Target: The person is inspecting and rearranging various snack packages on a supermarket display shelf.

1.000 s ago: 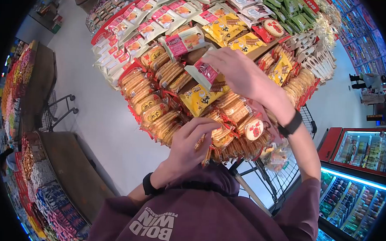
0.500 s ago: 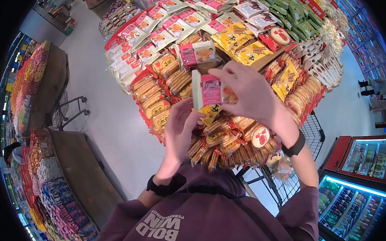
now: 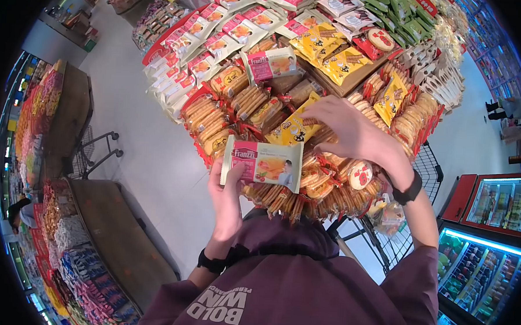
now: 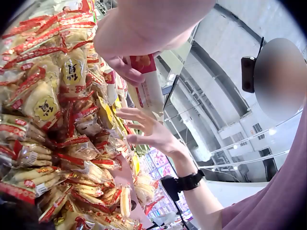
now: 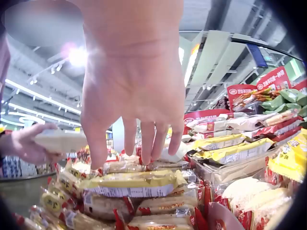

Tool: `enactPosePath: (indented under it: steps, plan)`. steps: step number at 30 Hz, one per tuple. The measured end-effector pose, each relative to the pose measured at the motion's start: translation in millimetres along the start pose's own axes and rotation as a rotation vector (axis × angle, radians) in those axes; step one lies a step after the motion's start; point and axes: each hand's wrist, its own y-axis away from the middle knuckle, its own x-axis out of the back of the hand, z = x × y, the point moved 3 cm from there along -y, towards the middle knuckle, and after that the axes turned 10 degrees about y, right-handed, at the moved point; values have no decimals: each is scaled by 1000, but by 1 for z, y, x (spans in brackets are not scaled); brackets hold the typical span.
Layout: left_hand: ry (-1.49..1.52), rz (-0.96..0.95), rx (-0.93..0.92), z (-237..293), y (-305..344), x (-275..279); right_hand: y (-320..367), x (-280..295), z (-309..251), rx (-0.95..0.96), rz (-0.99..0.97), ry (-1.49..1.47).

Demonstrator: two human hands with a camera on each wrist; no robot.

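Observation:
My left hand (image 3: 226,204) grips a pink-and-cream Franzzi snack packet (image 3: 269,167) by its left end, thumb across the printed front. The packet is held face up in front of the display's near edge. Over the heap, my right hand (image 3: 358,132) hangs palm down with fingers spread and nothing between them. Its fingertips overlap a yellow snack packet (image 3: 291,129) in the head view. In the right wrist view that yellow packet (image 5: 134,184) lies just below the fingers, on top of clear-wrapped biscuits (image 5: 168,206).
Another Franzzi packet (image 3: 270,64) lies farther back on the heap, beyond brown wrapped biscuits (image 3: 251,104). More yellow packets (image 3: 340,64) rest on a cardboard box. A shopping cart (image 3: 385,237) stands at right, near lit fridges (image 3: 482,277). A wooden-sided display (image 3: 118,232) is at left.
The right hand lifted the Franzzi packet off the heap and brought it to the left hand, which now holds it. The right hand let go and moved back over the yellow packet.

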Motion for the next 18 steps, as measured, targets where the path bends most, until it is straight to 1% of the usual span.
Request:
enactPosePath:
  steps: [2, 5, 6, 9, 10, 13, 16, 18]
  plan:
    - [27, 20, -29, 2, 1, 5, -12, -27, 4, 28, -63, 113]
    - [31, 17, -47, 5, 1, 7, -24, -48, 9, 97, -36, 287]
    - [24, 24, -60, 7, 2, 5, -28, -49, 11, 102, -44, 273]
    - [1, 33, -86, 7, 3, 3, -32, -39, 13, 93, 59, 209]
    - [-8, 34, -86, 6, 2, 5, -30, -25, 9, 77, 131, 131]
    - [-11, 27, -86, 6, 3, 7, -18, 10, -3, -154, 172, -12]
    - [-15, -9, -70, 4, 0, 1, 0, 22, 2, -254, 345, 67]
    - [-23, -43, -52, -1, -5, -9, 11, 26, 6, -357, 424, 118]
